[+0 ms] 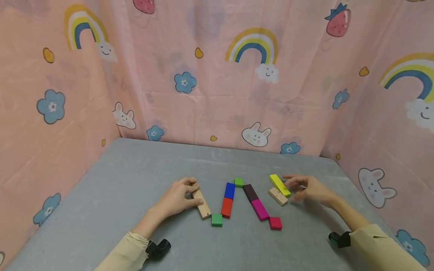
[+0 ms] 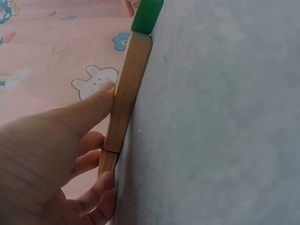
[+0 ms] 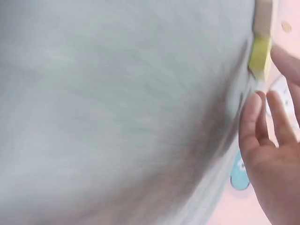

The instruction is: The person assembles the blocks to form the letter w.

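Note:
My left hand (image 1: 176, 196) grips a plain wooden block (image 1: 202, 205). In the left wrist view the thumb presses on the side of this wooden block (image 2: 126, 93), while curled fingers reach round a second wooden block (image 2: 108, 161) set end to end with it. A green block (image 2: 147, 16) sits against the other end. Fingers loosely bent, my right hand (image 1: 310, 189) hovers at a yellow block (image 1: 279, 185). Beside that lies another wooden block (image 1: 278, 196). In the right wrist view the right fingers hold nothing, and the yellow block (image 3: 260, 56) is just past the fingertips.
Between the hands, a zigzag of blocks lies on the grey table (image 1: 135, 162): green (image 1: 217, 220), red (image 1: 226, 208), blue (image 1: 229, 190), another green (image 1: 239, 182), dark brown (image 1: 250, 192), magenta (image 1: 259, 209) and crimson (image 1: 275, 223). A pink patterned curtain (image 1: 217, 109) surrounds the table's back and sides.

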Demonstrator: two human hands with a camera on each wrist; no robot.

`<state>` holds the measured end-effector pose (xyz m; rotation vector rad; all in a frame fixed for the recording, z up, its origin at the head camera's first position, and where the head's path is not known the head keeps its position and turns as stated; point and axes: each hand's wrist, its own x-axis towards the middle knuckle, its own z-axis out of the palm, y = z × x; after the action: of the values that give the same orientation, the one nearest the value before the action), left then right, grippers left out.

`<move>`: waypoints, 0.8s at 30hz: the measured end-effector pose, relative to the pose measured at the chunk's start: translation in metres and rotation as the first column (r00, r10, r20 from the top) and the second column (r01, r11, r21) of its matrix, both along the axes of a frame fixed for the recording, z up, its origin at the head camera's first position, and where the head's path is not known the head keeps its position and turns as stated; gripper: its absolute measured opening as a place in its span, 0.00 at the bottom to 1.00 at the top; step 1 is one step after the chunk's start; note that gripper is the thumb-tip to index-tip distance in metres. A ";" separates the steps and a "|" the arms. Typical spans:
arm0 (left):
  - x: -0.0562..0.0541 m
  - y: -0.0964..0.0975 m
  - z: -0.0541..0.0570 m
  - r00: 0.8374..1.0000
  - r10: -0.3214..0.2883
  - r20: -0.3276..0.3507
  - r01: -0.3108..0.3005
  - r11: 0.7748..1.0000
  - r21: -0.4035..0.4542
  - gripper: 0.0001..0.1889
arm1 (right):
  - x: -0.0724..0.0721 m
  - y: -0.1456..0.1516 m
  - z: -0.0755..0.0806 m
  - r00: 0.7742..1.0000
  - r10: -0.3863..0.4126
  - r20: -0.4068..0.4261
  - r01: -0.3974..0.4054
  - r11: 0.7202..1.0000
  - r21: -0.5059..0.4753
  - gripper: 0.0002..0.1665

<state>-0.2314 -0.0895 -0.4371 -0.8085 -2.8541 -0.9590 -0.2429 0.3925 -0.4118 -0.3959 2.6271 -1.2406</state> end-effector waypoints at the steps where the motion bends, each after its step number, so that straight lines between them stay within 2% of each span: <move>1: 0.000 0.000 0.000 1.000 0.002 -0.002 -0.002 1.000 0.002 0.35 | -0.006 0.001 0.000 1.000 0.018 0.016 -0.018 1.000 0.002 0.25; 6: 0.001 -0.001 0.000 1.000 0.002 -0.011 -0.002 1.000 0.006 0.35 | -0.027 0.002 -0.003 0.987 0.115 0.112 -0.116 0.993 -0.001 0.30; 11: 0.000 0.000 -0.001 1.000 0.002 -0.018 -0.001 1.000 0.004 0.34 | -0.037 0.004 -0.007 0.973 0.177 0.146 -0.177 0.984 -0.015 0.30; 17: -0.002 -0.001 -0.001 0.999 0.008 -0.031 -0.009 1.000 -0.005 0.34 | -0.042 0.004 -0.009 0.977 0.160 0.143 -0.158 0.987 -0.028 0.29; 24: 0.001 0.000 -0.001 1.000 -0.005 -0.024 0.005 1.000 0.005 0.34 | -0.036 0.007 -0.013 0.989 0.090 0.118 -0.085 0.996 -0.039 0.34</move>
<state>-0.2307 -0.0898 -0.4385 -0.8210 -2.8299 -0.9495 -0.2785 0.3992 -0.4251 -0.4239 2.4642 -1.2426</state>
